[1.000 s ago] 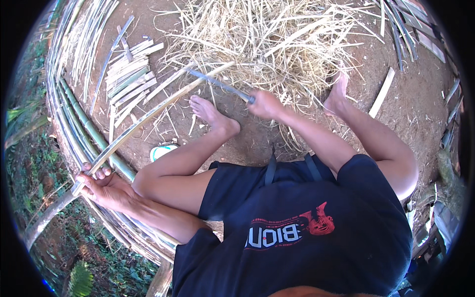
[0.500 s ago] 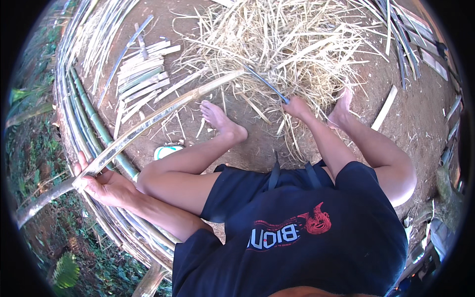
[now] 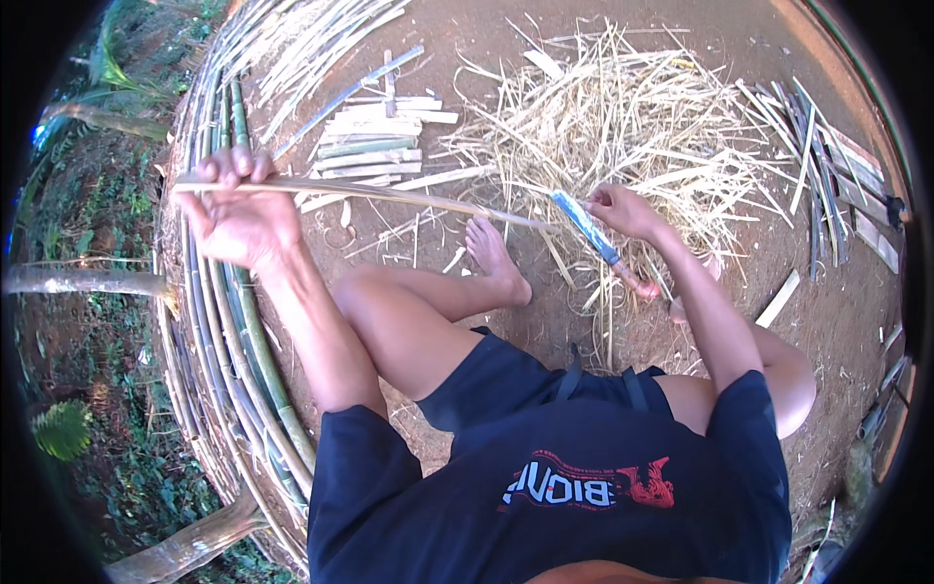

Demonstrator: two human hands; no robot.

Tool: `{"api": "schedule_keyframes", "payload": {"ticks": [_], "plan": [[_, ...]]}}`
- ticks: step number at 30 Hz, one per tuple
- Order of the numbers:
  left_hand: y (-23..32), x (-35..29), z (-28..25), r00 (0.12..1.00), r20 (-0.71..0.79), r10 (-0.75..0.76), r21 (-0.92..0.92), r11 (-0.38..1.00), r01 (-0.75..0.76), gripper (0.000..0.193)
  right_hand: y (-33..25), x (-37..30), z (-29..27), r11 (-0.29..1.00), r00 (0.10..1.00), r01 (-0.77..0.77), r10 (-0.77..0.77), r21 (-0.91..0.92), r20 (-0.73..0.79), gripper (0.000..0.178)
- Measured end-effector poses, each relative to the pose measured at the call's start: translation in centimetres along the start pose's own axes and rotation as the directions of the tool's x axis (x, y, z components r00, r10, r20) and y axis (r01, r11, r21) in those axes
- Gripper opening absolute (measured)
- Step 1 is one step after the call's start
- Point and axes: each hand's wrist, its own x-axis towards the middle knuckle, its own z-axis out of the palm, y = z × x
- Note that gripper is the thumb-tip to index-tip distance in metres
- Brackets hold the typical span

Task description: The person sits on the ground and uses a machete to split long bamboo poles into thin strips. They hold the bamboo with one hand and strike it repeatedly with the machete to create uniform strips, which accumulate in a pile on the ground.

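Observation:
A long, pale bamboo strip runs nearly level from my left hand toward the middle. The fingers of that hand curl over its left end, with the thumb below. The strip's far tip comes close to a knife, whose blade shines blue and white. My right hand is beside the blade, and its bent fingertips seem to pinch the blade's upper part. The knife's wooden handle points down to the right, outside the hand.
A heap of pale shavings lies ahead of my bare feet. Split bamboo pieces are stacked left of it. Long bamboo poles curve along the left, beside green plants. Dark strips lie at the right.
My left hand has risen with the bamboo strip, which now lies flatter. My right hand has moved from the knife's handle to its blade, and the knife has turned. The view has shifted.

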Motion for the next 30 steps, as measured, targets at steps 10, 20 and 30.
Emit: {"api": "schedule_keyframes", "payload": {"ticks": [10,20,30], "plan": [[-3.2,3.7,7.2,0.909,0.361,-0.207,-0.204,0.934,0.293,0.050,-12.4,-7.2,-9.2,0.840,0.890,0.401,-0.451,-0.365,-0.061,0.055],[-9.8,7.1,12.4,0.622,0.765,-0.167,-0.364,0.685,0.631,0.068,-11.4,-6.9,-7.6,0.919,0.912,0.393,-0.394,0.035,0.114,0.036],[-19.5,-2.5,6.6,0.200,0.318,-0.927,0.835,0.374,0.404,0.085,-10.4,-4.8,-11.3,0.825,0.926,0.375,-0.319,0.422,-0.200,0.035]]}}
